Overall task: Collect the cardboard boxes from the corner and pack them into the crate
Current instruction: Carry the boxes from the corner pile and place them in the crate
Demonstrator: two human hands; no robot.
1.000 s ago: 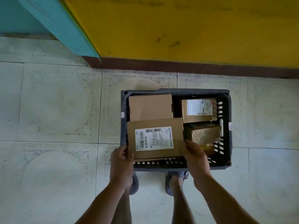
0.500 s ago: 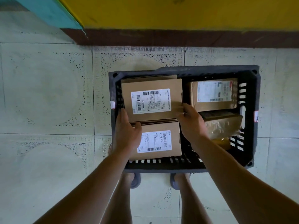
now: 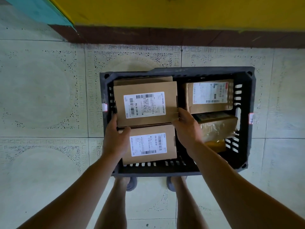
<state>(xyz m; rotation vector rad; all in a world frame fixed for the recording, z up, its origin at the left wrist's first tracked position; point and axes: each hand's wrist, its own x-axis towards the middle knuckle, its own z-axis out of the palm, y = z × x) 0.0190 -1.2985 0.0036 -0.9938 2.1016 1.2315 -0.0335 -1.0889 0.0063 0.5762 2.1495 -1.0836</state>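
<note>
A dark slotted plastic crate (image 3: 178, 72) stands on the tiled floor in front of my feet. In its far left part lies a labelled cardboard box (image 3: 145, 104) on top of another plain box. My left hand (image 3: 115, 138) grips its near left corner and my right hand (image 3: 186, 128) grips its near right corner. A second labelled box (image 3: 151, 144) lies just nearer, between my wrists. On the right side sit a third labelled box (image 3: 209, 95) and a tape-wrapped parcel (image 3: 217, 128), with a yellow packet (image 3: 216, 144) under it.
A yellow wall (image 3: 165, 10) with a dark brown skirting (image 3: 165, 37) runs close behind the crate. A teal panel (image 3: 38, 10) stands at the far left. Pale patterned floor tiles (image 3: 46, 100) spread on both sides. My sandalled feet (image 3: 132, 183) touch the crate's near edge.
Both hands carried the labelled box from the crate's near left part to the far left, onto the plain box. That uncovered a second labelled box. The camera moved closer.
</note>
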